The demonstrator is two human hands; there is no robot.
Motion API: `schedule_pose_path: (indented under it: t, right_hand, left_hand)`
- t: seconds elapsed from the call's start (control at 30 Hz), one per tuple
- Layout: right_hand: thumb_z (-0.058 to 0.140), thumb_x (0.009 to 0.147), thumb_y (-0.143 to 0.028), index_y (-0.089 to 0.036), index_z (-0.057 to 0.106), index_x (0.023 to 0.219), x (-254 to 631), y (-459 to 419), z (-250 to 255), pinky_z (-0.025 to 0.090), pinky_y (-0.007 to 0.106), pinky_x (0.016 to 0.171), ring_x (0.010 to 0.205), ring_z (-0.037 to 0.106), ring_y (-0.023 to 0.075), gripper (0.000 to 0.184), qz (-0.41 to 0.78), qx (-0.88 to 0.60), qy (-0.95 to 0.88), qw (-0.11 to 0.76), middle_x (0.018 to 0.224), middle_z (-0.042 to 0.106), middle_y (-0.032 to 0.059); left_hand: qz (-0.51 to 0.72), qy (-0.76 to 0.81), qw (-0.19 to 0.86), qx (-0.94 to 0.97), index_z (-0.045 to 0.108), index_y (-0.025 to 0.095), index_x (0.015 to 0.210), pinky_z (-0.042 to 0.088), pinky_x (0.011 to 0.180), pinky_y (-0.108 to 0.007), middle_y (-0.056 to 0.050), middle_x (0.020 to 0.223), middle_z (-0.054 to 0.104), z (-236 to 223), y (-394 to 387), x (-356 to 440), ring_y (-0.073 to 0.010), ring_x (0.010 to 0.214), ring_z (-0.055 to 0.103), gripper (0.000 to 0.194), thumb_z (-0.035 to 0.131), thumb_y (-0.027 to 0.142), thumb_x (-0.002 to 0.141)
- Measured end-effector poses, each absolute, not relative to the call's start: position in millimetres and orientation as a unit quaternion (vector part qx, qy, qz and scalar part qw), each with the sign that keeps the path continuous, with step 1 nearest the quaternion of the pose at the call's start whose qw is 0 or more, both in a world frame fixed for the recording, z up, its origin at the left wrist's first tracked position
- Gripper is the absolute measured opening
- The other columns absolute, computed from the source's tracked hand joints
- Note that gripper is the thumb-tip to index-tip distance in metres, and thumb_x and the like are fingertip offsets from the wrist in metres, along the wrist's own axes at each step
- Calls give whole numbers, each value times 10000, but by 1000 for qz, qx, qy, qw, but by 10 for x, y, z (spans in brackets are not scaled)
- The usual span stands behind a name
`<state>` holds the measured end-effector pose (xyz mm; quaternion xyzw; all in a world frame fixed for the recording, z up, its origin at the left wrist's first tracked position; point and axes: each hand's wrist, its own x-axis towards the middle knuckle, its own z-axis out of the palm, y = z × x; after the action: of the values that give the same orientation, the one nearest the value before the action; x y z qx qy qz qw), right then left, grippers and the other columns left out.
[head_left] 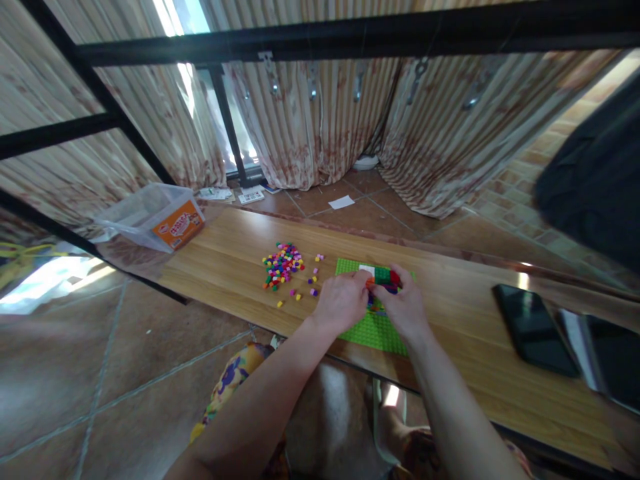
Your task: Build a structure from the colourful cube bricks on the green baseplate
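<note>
A bright green studded baseplate (373,332) lies on the wooden bench. On its upper part sits a cluster of building bricks, among them a white brick (367,269), a dark green brick (382,275) and a red brick (395,277). My left hand (343,301) is closed at the cluster's left side, its fingertips by an orange piece; whatever they pinch is too small to make out. Around the right side curls my right hand (406,308), thumb and fingers gripping the bricks. Both hands partly hide the cluster. Left of the plate is a pile of small coloured bricks (283,265).
A clear plastic box (145,210) with an orange label stands at the wooden bench's (240,233) left end. Toward the right end lie a black phone (535,330) and another dark device (615,357). Black metal bars (350,43) cross above, before striped curtains (320,127).
</note>
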<state>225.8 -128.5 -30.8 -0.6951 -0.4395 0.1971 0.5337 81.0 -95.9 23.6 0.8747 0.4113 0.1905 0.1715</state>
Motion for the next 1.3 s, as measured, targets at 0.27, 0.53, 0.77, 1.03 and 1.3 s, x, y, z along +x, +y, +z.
schedule_pose_path:
  t: [0.27, 0.53, 0.77, 1.03, 1.3]
  right_hand:
    - [687, 705, -521, -208, 570, 1251, 2270, -1346, -262, 446, 489, 964, 1035, 604, 243, 639, 237, -696, -390, 555, 1154, 643, 99]
    - [632, 757, -521, -198, 613, 1210, 2347, -1354, -268, 493, 411, 892, 933, 629, 207, 557, 260, -693, -326, 587, 1057, 662, 72]
    - [579, 802, -518, -191, 611, 1243, 2402, -1331, -361, 486, 421, 901, 951, 634, 227, 550, 225, -727, -375, 529, 1069, 670, 91]
    - [569, 798, -511, -185, 618, 1250, 2456, -1315, -422, 466, 466, 940, 1003, 629, 262, 560, 188, -752, -399, 489, 1112, 672, 109]
    - [577, 784, -518, -182, 628, 1238, 2444, -1300, -397, 481, 467, 904, 975, 639, 272, 568, 186, -754, -396, 490, 1101, 678, 119]
  left_hand:
    - [316, 411, 257, 816, 662, 177, 1073, 516, 768, -280, -51, 921, 742, 196, -756, 559, -175, 810, 678, 254, 528, 170, 858]
    - [256, 590, 200, 739, 732, 158, 909, 475, 699, -252, -52, 821, 739, 269, -313, -195, -158, 736, 649, 219, 544, 114, 806]
    - [86, 646, 219, 726, 764, 187, 811, 451, 645, -234, -18, 750, 728, 244, -290, -795, -159, 725, 641, 216, 600, 104, 697]
    - [46, 660, 175, 729, 759, 208, 812, 441, 630, -247, -33, 763, 721, 176, -335, -859, -168, 716, 632, 202, 636, 158, 660]
    - [73, 674, 165, 716, 722, 194, 727, 465, 681, -277, -70, 762, 710, 94, -312, -821, -217, 792, 655, 80, 684, 247, 681]
